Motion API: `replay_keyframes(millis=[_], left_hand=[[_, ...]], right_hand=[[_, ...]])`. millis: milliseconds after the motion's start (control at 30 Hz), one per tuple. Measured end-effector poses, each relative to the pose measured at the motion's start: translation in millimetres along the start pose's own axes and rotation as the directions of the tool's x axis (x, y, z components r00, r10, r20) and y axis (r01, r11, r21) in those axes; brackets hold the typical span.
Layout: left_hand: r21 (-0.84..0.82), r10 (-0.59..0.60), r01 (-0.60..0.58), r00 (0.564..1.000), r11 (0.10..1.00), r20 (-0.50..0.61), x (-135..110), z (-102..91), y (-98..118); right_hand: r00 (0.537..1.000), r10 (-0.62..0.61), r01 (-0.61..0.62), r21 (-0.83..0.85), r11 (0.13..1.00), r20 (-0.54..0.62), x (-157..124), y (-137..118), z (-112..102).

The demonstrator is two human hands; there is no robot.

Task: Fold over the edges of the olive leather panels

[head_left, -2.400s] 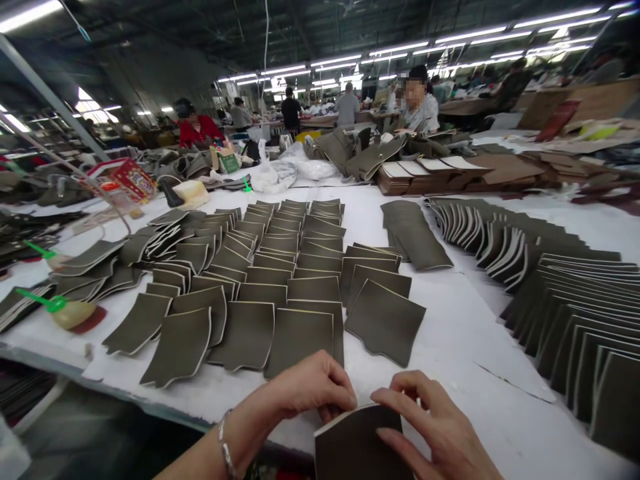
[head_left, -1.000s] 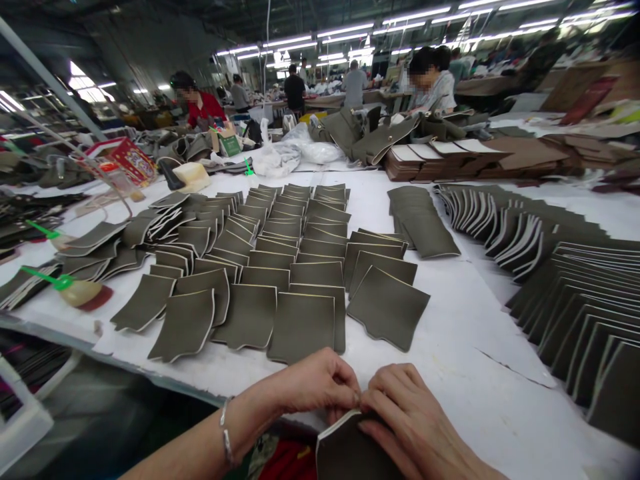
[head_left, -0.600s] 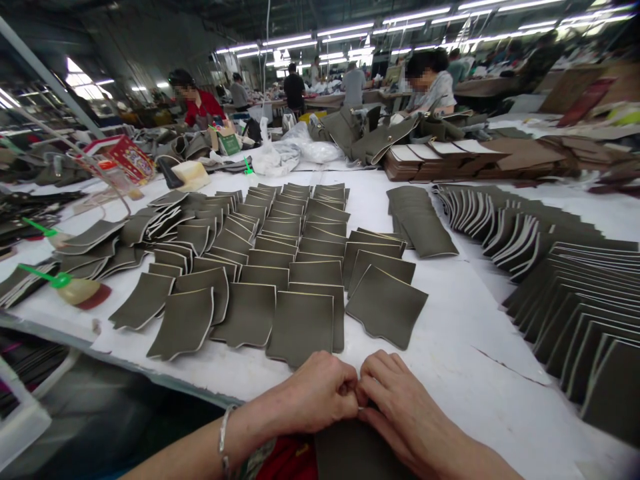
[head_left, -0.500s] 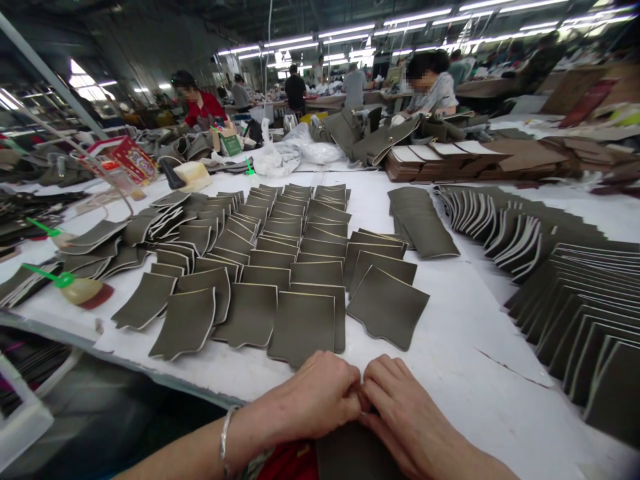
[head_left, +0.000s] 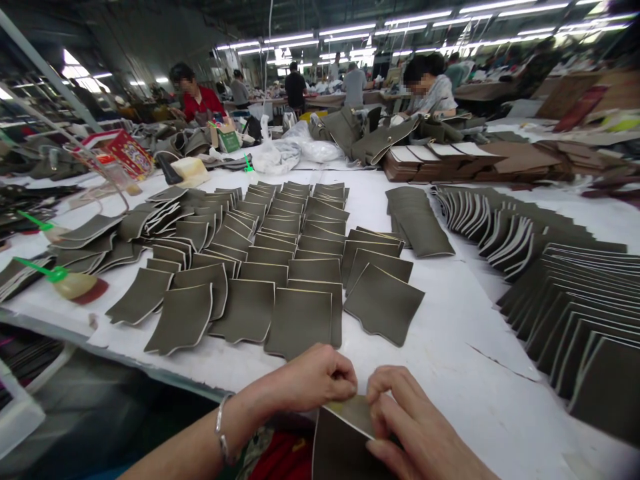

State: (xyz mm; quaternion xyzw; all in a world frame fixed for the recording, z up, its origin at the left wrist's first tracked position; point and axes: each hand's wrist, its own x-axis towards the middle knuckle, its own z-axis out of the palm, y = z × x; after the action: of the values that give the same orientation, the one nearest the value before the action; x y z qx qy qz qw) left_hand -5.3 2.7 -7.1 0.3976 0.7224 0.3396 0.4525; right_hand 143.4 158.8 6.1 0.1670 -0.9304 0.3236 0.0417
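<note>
Low in the view, at the near table edge, my right hand (head_left: 407, 417) grips a dark olive leather piece (head_left: 345, 443) with a pale cut edge. The thumb lies on its front and the curled fingers are at its upper right. A strip along the top of the piece stands turned up, with a yellowish patch at its left corner. My left hand (head_left: 320, 380), a silver bracelet on its wrist, is closed just above that corner. Its fingertips are hidden, so I cannot tell what they pinch. Just beyond, similar olive panels (head_left: 300, 320) lie in overlapping rows.
Fanned stacks of olive pieces (head_left: 575, 313) cover the right side. Green-nozzled glue bottles (head_left: 75, 283) stand at left. Behind are brown stacked panels (head_left: 440, 163), olive bags (head_left: 360, 137) and plastic bags (head_left: 280, 153). Several people work across the hall.
My hands have moved apart from each other, uncovering the turned-up top strip of the leather piece. The piece shows higher between them. The camera view has shifted slightly.
</note>
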Motion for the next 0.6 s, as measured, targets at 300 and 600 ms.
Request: replay_keyframes(millis=[300, 600], left_hand=[[-0.327, -0.093, 0.079, 0.995, 0.942, -0.028, -50, 14.6, -20], [-0.583, -0.183, 0.156, 0.983, 0.798, 0.013, -41, 23.9, -32]], right_hand=[[0.989, 0.145, -0.146, 0.117, 0.982, 0.014, -4, 12, 34], [0.948, 0.238, -0.262, 0.089, 0.961, 0.212, 17, 11, 17]])
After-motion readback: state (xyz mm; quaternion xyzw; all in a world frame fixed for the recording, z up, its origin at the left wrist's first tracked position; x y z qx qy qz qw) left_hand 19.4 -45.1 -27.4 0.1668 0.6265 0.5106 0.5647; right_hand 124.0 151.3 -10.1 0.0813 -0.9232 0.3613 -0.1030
